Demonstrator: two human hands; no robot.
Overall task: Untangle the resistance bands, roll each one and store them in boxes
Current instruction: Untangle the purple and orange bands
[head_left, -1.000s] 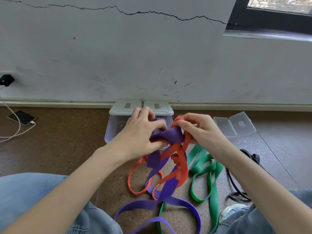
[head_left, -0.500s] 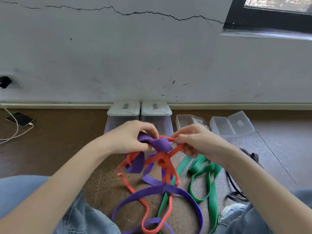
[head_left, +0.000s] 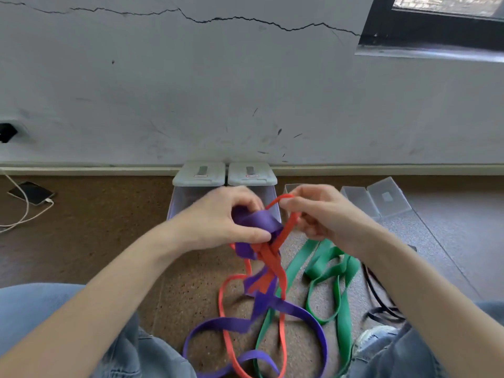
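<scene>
A purple band [head_left: 300,312] and a red band [head_left: 272,257] are knotted together and hang from my hands down to the floor. My left hand [head_left: 218,216] grips a fold of the purple band at the knot. My right hand [head_left: 319,211] pinches a loop of the red band and holds it up beside the knot. A green band [head_left: 335,271] lies loose on the floor to the right, and a black band [head_left: 381,309] lies further right, partly hidden by my right arm.
Two clear boxes with white lids [head_left: 199,175] [head_left: 252,175] stand against the wall behind my hands. Small open clear boxes [head_left: 381,197] lie to their right. A phone on a white cable [head_left: 31,192] lies at the far left. My knees frame the bottom corners.
My right hand has pulled a red loop up and out beside the knot. Both hands have lifted a little, and the bands below have shifted on the floor.
</scene>
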